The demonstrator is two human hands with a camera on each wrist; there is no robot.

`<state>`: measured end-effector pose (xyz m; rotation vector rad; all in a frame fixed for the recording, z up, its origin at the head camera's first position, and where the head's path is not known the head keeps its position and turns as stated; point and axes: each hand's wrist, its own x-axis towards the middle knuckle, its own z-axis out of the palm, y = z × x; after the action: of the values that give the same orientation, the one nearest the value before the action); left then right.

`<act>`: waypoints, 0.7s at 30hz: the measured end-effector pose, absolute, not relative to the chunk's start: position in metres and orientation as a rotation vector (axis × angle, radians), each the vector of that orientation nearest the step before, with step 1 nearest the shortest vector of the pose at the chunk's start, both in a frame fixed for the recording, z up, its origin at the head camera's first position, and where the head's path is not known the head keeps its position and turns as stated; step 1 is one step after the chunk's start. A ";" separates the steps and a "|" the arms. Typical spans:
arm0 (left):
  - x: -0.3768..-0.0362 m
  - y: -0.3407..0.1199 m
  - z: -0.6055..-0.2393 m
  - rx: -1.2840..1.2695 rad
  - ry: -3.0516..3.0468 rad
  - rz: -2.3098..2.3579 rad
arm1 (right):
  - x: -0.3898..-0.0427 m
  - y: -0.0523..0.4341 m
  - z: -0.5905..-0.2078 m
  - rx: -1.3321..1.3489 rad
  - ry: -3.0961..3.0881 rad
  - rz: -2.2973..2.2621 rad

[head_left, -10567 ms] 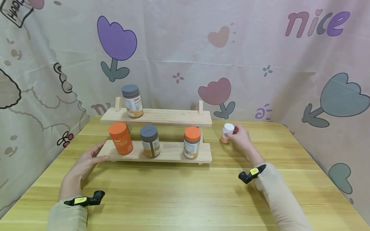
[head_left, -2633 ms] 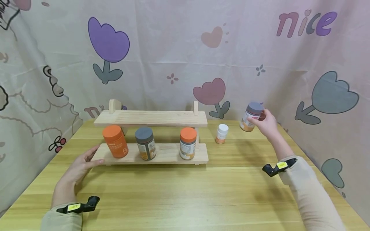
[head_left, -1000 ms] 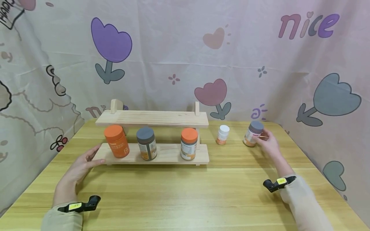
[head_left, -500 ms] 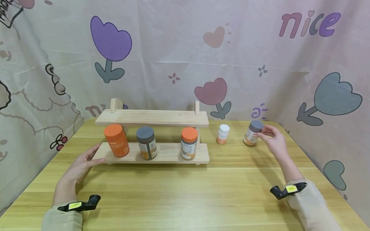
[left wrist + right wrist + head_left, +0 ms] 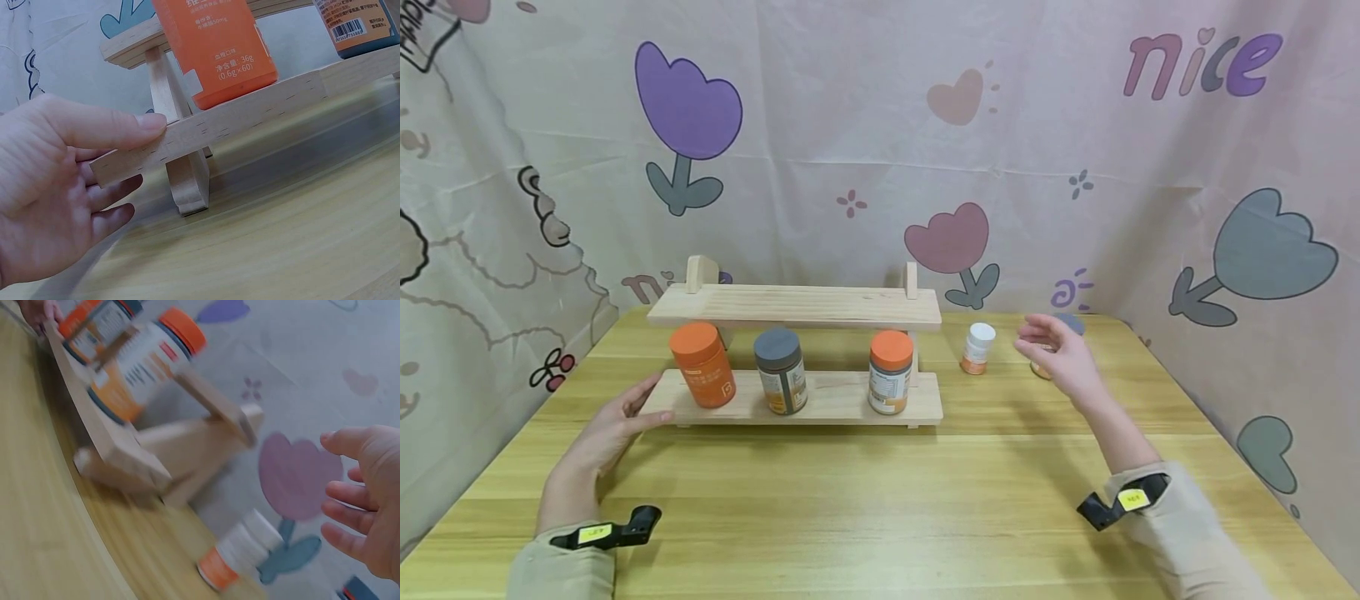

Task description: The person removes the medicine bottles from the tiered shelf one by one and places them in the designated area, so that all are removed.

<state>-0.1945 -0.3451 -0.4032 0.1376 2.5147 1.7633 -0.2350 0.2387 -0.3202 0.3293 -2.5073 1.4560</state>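
Observation:
My left hand (image 5: 625, 412) lies on the table at the left end of the two-tier wooden rack (image 5: 820, 400). Its thumb (image 5: 140, 122) rests on the lower board (image 5: 250, 112), with the fingers straight beside and below it. An orange jar (image 5: 702, 364), a grey-lidded jar (image 5: 781, 358) and an orange-lidded jar (image 5: 891, 372) stand on that board. My right hand (image 5: 1048, 346) hovers open above the table, holding nothing. It partly hides a second grey-lidded jar (image 5: 1070, 322) just behind it. A small white-capped bottle (image 5: 979, 347) stands to its left.
The rack's top board (image 5: 793, 306) carries nothing. A printed cloth backdrop (image 5: 880, 150) closes off the back and both sides of the wooden table (image 5: 880, 508). In the right wrist view the white-capped bottle (image 5: 240, 550) appears below my spread fingers (image 5: 350, 500).
My right hand has let go of the grey-lidded jar, now standing on the table right of the rack, and has drifted left in front of it. My left hand has not moved.

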 end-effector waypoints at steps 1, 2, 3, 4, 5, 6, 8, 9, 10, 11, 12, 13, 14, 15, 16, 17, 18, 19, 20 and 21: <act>-0.194 -0.345 -0.403 0.133 2.516 1.762 | -0.235 0.234 -0.319 0.352 -2.509 1.479; -0.194 -0.345 -0.403 0.133 2.517 1.760 | -0.234 0.229 -0.318 0.374 -2.509 1.502; -0.194 -0.345 -0.402 0.135 2.516 1.760 | -0.234 0.224 -0.317 0.398 -2.507 1.522; -0.194 -0.345 -0.402 0.132 2.517 1.756 | -0.233 0.219 -0.316 0.425 -2.501 1.544; -0.194 -0.345 -0.402 0.130 2.516 1.756 | -0.233 0.214 -0.316 0.452 -2.493 1.562; -0.194 -0.345 -0.401 0.130 2.515 1.759 | -0.233 0.210 -0.315 0.478 -2.482 1.585; -0.193 -0.344 -0.401 0.133 2.517 1.762 | -0.231 0.201 -0.315 0.521 -2.467 1.633; -0.193 -0.344 -0.400 0.132 2.518 1.762 | -0.231 0.197 -0.315 0.538 -2.460 1.657; -0.193 -0.344 -0.400 0.129 2.521 1.762 | -0.231 0.193 -0.315 0.557 -2.455 1.684; -0.193 -0.344 -0.400 0.133 2.519 1.767 | -0.231 0.189 -0.315 0.568 -2.452 1.710; -0.193 -0.344 -0.400 0.131 2.519 1.766 | -0.231 0.185 -0.315 0.579 -2.453 1.733; -0.193 -0.344 -0.400 0.126 2.522 1.762 | -0.231 0.181 -0.316 0.588 -2.454 1.751; -0.193 -0.344 -0.400 0.125 2.521 1.761 | -0.231 0.177 -0.316 0.601 -2.457 1.762; -0.194 -0.344 -0.400 0.128 2.518 1.760 | -0.232 0.174 -0.317 0.621 -2.454 1.774; -0.194 -0.344 -0.400 0.129 2.517 1.756 | -0.232 0.171 -0.317 0.640 -2.454 1.778; -0.195 -0.344 -0.401 0.136 2.513 1.758 | -0.232 0.167 -0.318 0.656 -2.453 1.782; -0.196 -0.344 -0.401 0.138 2.508 1.760 | -0.233 0.164 -0.318 0.673 -2.459 1.780; -0.196 -0.345 -0.401 0.140 2.504 1.761 | -0.233 0.160 -0.318 0.691 -2.468 1.776; -0.196 -0.346 -0.402 0.146 2.502 1.762 | -0.233 0.157 -0.319 0.710 -2.477 1.771; -0.196 -0.346 -0.402 0.145 2.502 1.760 | -0.234 0.154 -0.319 0.724 -2.491 1.761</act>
<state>-0.1961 -0.3463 -0.4017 0.1445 2.5016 1.7601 -0.2340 0.1542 -0.3192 0.7243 -2.4906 1.7611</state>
